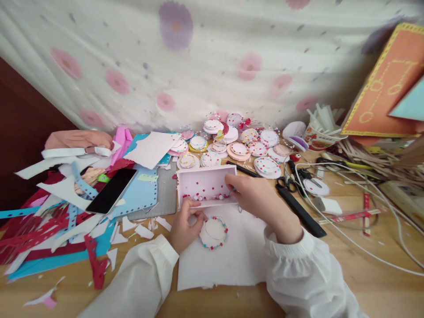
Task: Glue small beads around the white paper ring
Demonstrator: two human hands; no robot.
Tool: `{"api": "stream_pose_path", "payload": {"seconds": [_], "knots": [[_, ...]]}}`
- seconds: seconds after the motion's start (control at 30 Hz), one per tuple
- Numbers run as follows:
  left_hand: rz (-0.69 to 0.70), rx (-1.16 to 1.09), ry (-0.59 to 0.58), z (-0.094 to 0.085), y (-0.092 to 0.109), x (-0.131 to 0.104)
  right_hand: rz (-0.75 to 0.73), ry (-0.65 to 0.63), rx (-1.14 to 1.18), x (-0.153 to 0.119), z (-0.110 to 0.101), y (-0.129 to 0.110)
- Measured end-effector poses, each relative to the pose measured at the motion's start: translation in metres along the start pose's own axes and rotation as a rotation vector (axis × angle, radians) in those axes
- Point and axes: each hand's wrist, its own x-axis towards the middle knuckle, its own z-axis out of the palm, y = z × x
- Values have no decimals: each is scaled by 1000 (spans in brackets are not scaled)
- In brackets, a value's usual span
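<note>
On the wooden tabletop (20, 302), a ring of small beads (212, 247) in red, blue and white lies on a white paper sheet (228, 269), just beside the left hand (186, 224); that hand's thumb and forefinger curl toward each other, though whether they pinch anything cannot be told. Just beyond stands a shallow white box (212, 177), rectangular, with loose beads (206, 198) gathered along its near wall and a few red ones scattered over its floor; the right hand (247, 194) bends over the box's right end, its fingertips mostly hidden, so I cannot tell its hold either. Farther back, round discs (238, 151) carry more beaded rings, overlapping so that many are partly covered; a glossy black phone (111, 191) lies among ragged scraps (62, 192); an orange board (374, 88) is cut off at the right edge.
</note>
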Motion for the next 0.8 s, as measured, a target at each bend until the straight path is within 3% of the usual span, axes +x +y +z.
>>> {"api": "stream_pose_path", "payload": {"seconds": [0.1, 0.33, 0.8], "knots": [[3, -24, -4, 0, 0, 0, -45, -40, 30, 4, 3, -4], [17, 5, -9, 0, 1, 0, -1, 147, 156, 3, -1, 2], [16, -24, -12, 0, 2, 0, -84, 150, 97, 7, 11, 2]]}}
